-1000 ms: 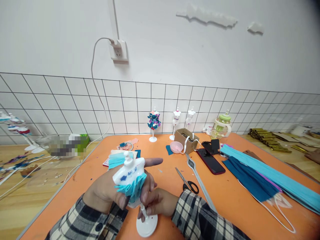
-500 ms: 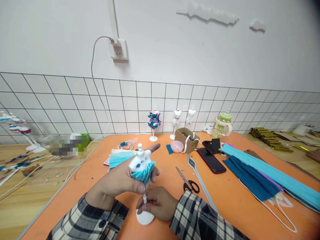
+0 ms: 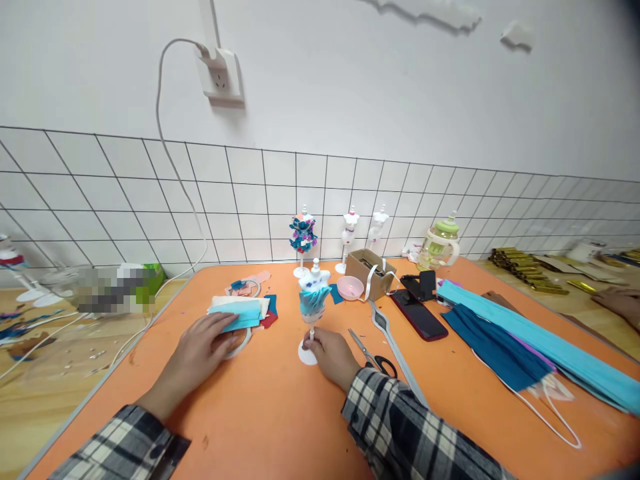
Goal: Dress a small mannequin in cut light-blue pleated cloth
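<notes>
A small white mannequin [image 3: 314,293] with a light-blue ruffled skirt stands upright on its round base on the orange table [image 3: 270,413]. My right hand [image 3: 333,353] pinches its thin post just above the base. My left hand [image 3: 200,350] lies flat with fingers spread on the table, its fingertips touching a stack of light-blue and white paper [image 3: 240,312] and a white ring beside it.
Scissors [image 3: 371,353] and a grey strip lie right of my right hand. Behind stand three more mannequins [image 3: 303,235], a pink dish [image 3: 350,287], a cardboard box [image 3: 370,273], phones [image 3: 419,313] and a bottle [image 3: 440,243]. Blue crepe paper [image 3: 530,340] covers the right side. Another person's hand [image 3: 620,303] rests far right.
The mannequin went from being held up in both hands to standing on the table farther away. My left hand let go of it and moved left onto the paper stack.
</notes>
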### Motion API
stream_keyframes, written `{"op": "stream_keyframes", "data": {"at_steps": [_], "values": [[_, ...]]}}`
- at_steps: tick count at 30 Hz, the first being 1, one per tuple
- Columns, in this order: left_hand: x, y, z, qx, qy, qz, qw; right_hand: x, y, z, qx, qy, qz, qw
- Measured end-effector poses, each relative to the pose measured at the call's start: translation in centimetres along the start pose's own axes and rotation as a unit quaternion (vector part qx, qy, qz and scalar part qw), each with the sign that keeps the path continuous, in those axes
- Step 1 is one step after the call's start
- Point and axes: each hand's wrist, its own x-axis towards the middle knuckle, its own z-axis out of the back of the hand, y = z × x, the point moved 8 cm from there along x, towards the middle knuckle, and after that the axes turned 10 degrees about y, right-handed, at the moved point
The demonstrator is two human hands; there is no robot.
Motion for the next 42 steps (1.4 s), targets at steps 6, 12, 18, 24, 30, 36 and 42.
{"op": "stream_keyframes", "data": {"at_steps": [6, 12, 18, 24, 30, 36, 42], "values": [[0.6, 2.5, -0.6, 0.1, -0.014, 0.043, 0.994, 3.6, -1.5, 1.1, -0.007, -0.041, -0.033, 0.999], [1.5, 2.6, -1.5, 0.12, 0.012, 0.081, 0.989, 6.6, -3.3, 1.9, -0.014, -0.059, -0.046, 0.997], [1.2, 2.2, -0.4, 0.116, -0.006, 0.077, 0.99, 7.4, -3.8, 1.9, -0.009, -0.065, -0.034, 0.997], [0.9, 2.1, 0.9, 0.09, -0.069, 0.097, 0.989, 7.0, -3.8, 2.2, 0.0, -0.072, -0.024, 0.997], [-0.4, 2.6, 2.2, 0.044, -0.14, 0.143, 0.979, 6.0, -3.1, 3.0, -0.031, -0.074, -0.034, 0.996], [-1.7, 2.7, 3.0, 0.0, -0.184, 0.18, 0.966, 5.5, -2.3, 2.8, -0.05, -0.067, -0.028, 0.996], [-2.3, 3.4, 3.2, -0.039, -0.195, 0.203, 0.959, 4.5, -1.3, 3.2, -0.059, -0.082, -0.017, 0.995]]}}
